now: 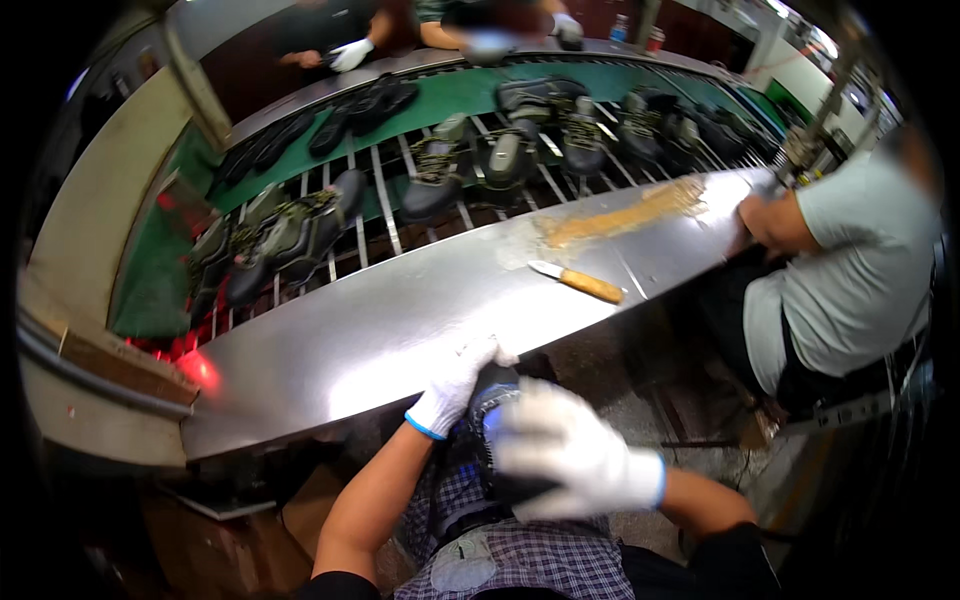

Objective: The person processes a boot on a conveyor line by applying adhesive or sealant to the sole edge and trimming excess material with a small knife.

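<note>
"Since the right hand (570, 450) is a blur on my feed, can you log the grip?"

"Left only. I read the left hand (462, 385) as closed, gloved fingers wrapped on the left side of a dark shoe (490, 388). Right fingers lie over that shoe, partly spread; can't tell if they grip."

"Shoe position?"

"Above the checked garment (550, 560) on the lap, just off the near edge of the counter (400, 325). Much of it is hidden by the right hand."

"Risks, quick?"

"Slip first, I'd judge. If the left fingers loosen while the right hand pushes, the shoe could twist out and hit the floor (630, 530)."

"And the knife (590, 285)?"

"Lies on the counter beyond the hands, wooden handle toward the near edge. A stray arm, ours or the co-worker's (860, 270) at right, could knock it off; reaching blind could find the bare blade."

"That tan smear (620, 218) past it?"

"Can't tell if it's wet. If tacky, it could mark a shoe set down there."
</note>
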Tool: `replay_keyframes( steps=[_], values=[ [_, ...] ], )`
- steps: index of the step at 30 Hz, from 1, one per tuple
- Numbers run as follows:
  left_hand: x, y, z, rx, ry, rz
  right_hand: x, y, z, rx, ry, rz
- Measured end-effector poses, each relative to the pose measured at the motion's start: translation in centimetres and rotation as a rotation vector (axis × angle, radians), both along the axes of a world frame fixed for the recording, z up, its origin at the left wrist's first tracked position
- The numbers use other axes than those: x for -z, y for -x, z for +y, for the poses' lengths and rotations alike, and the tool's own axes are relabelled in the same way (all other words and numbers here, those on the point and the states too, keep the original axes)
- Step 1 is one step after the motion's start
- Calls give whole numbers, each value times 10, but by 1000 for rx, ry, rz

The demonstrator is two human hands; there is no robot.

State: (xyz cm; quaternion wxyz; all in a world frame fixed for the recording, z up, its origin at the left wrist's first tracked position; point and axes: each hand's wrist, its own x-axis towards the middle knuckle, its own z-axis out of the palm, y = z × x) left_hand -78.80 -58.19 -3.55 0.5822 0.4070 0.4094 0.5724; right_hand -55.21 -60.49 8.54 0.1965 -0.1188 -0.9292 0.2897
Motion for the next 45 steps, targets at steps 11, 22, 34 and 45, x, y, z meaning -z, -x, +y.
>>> replay_keyframes(
  steps=[11, 22, 34, 45],
  values=[
    [-62, 7, -91, 24, 216, 696, 56, -1, -6, 256, 854, 220],
    [-66, -5, -32, 245, 252, 825, 53, 16, 51, 507, 578, -530],
    [-77, 13, -121, -224, 169, 894, 21, 73, 19, 221, 519, -368],
    [-61, 5, -153, -493, -100, 918, 24, 88, -17, 229, 208, -116]
  ],
)
